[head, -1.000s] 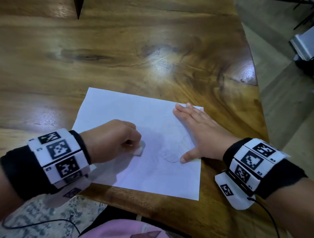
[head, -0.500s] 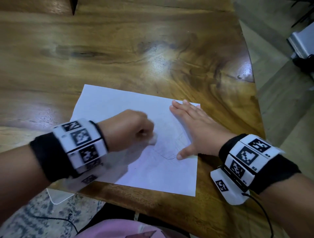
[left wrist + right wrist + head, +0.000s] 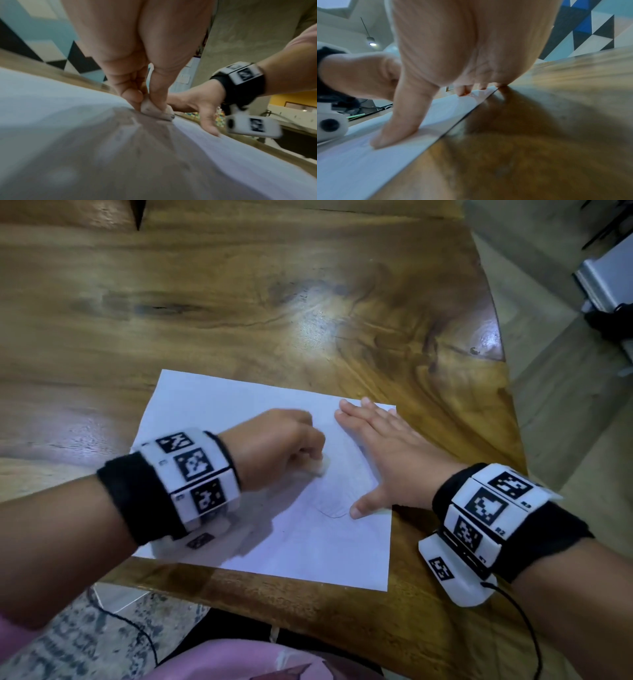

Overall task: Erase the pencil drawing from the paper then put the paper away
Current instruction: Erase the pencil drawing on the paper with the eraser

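wooden table (image 3: 239,302) | glossy, knotted grain | white paper (image 3: 212,412) lying flat near front edge

My head camera looks forward and steeply down on the wooden table (image 3: 239,285) from above its near edge. My left wrist camera sits low, just over the paper (image 3: 42,102), facing along the left hand (image 3: 137,60) towards the right hand (image 3: 197,102). My right wrist camera skims the paper's right edge, facing along the right hand; all three views share the paper.
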Available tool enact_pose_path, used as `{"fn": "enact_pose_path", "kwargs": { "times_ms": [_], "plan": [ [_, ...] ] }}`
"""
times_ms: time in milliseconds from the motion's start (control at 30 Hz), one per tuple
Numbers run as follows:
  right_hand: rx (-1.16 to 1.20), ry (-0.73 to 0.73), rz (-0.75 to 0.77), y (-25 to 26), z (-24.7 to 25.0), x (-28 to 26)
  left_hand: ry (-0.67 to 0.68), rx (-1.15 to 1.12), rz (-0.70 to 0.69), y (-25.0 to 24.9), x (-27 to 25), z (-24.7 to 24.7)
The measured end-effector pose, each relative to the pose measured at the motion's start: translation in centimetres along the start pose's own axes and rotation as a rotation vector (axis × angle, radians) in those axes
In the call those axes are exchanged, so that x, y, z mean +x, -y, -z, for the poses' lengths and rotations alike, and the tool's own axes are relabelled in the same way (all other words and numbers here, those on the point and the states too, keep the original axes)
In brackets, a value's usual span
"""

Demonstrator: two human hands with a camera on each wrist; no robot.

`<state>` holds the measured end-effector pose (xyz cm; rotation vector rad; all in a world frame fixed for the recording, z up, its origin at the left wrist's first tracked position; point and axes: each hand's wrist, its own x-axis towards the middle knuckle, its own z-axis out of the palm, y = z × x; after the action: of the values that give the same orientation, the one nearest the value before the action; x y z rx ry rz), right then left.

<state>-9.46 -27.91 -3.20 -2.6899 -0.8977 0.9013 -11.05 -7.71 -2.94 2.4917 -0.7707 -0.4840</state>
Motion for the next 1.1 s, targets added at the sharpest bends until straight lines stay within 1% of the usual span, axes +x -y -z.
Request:
{"fn": "enact_pose_path", "kwargs": {
  "times_ms": [100,167,267,300,367,433,467,533,600,633,733,800,933,967,1033,1067,1100],
  "plan": [
    [0.013,-0.002,0.004,0.0,0.0,0.0,-0.063,-0.025,0.005,-0.3,0.5,0.2],
    [0.009,-0.005,0.004,-0.1,0.0,0.0,-0.002,-0.053,-0.010,0.0,-1.3,-0.3],
    [0.014,-0.005,0.001,-0.1,0.0,0.1,0.159,-0.094,0.035,0.3,-4.4,-0.6],
    [0.012,-0.007,0.001,-0.1,-0.1,0.1,0.171,-0.080,0.024,0.5,-4.6,-0.6],
    [0.004,-0.007,0.002,-0.2,-0.1,0.2,0.159,-0.044,-0.001,0.4,-3.2,0.0],
    [0.003,-0.009,0.003,-0.2,-0.1,0.2,0.055,-0.002,0.002,0.5,-0.4,0.5],
    [0.008,-0.011,0.003,-0.2,-0.1,0.2,-0.001,0.016,0.028,0.5,1.0,0.8],
    [0.016,-0.011,0.003,-0.1,-0.1,0.2,-0.042,0.026,0.060,0.6,2.3,0.7],
    [0.018,-0.010,0.002,-0.1,-0.1,0.2,-0.031,0.000,0.009,0.6,0.6,0.0],
    [0.020,-0.011,0.000,-0.2,-0.1,0.2,0.001,-0.031,-0.012,0.3,-1.0,-0.4],
    [0.022,-0.003,0.003,-0.2,-0.2,0.2,0.136,-0.086,0.011,-0.4,-5.0,-1.5],
    [0.017,-0.001,0.006,-0.3,-0.3,0.3,0.150,-0.097,0.017,-0.6,-4.6,-1.3],
    [0.001,-0.001,0.003,-0.2,-0.3,0.3,0.035,-0.088,0.031,-0.7,-0.9,-0.3],
    [0.002,0.001,0.003,-0.2,-0.2,0.3,0.038,-0.094,0.022,-0.8,-0.6,-0.5],
    [0.002,0.002,0.002,-0.2,-0.2,0.3,0.090,-0.098,0.029,-1.2,-1.6,-1.4],
    [0.000,0.002,0.002,-0.2,-0.2,0.3,0.138,-0.168,0.102,-1.3,-2.7,-1.8],
    [-0.002,0.003,0.002,-0.2,-0.2,0.2,0.160,-0.162,0.114,-1.2,-3.8,-2.4]
  ]
}}
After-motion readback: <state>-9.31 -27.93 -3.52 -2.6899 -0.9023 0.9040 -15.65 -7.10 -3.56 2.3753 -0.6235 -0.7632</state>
